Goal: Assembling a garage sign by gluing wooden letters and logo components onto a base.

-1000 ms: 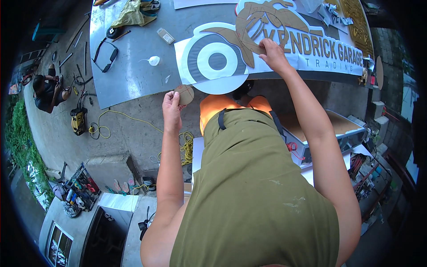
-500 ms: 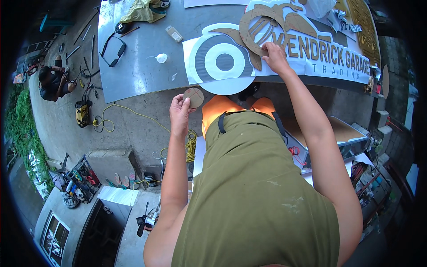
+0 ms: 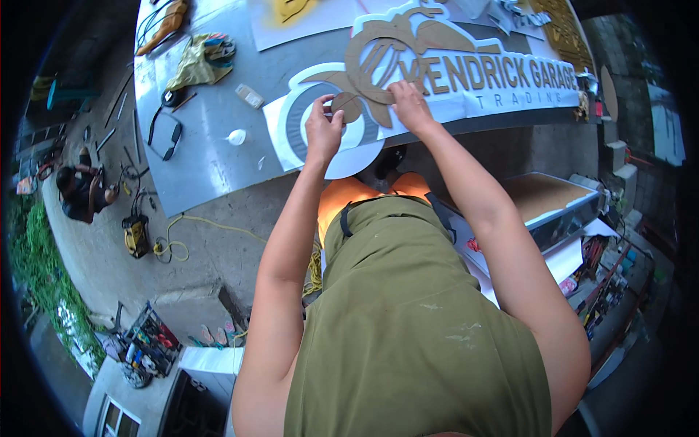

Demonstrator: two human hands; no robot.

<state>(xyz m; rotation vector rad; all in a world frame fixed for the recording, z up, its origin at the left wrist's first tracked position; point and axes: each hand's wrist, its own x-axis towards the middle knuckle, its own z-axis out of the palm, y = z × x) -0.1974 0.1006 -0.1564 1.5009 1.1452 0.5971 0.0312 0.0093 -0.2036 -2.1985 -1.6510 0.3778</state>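
Note:
My left hand (image 3: pixel 325 131) pinches a small round cardboard disc (image 3: pixel 348 108) between thumb and fingers. The disc is over the grey-and-white printed wheel (image 3: pixel 295 125) of a sign layout on the table. My right hand (image 3: pixel 412 107) has its fingers closed at the lower right edge of a larger cardboard ring (image 3: pixel 354 69), which lies over the layout. Curved cardboard pieces (image 3: pixel 380 114) lie around the ring, and another cardboard shape (image 3: pixel 444 35) sits farther right. Brown raised letters (image 3: pixel 502 71) run along the white sign sheet to the right.
The metal-topped table (image 3: pixel 211 156) also carries sunglasses (image 3: pixel 166 137), a small white bottle (image 3: pixel 237 137), a pale rectangular object (image 3: pixel 250 95) and a yellowish cloth (image 3: pixel 198 64). A person (image 3: pixel 84 191) crouches at far left, near a yellow-black machine (image 3: pixel 136 235) and a yellow cord (image 3: pixel 218 224) on the ground.
My left hand has brought the cardboard disc from in front of the table edge up over the printed wheel. The right hand stays at the ring. The whole view has shifted.

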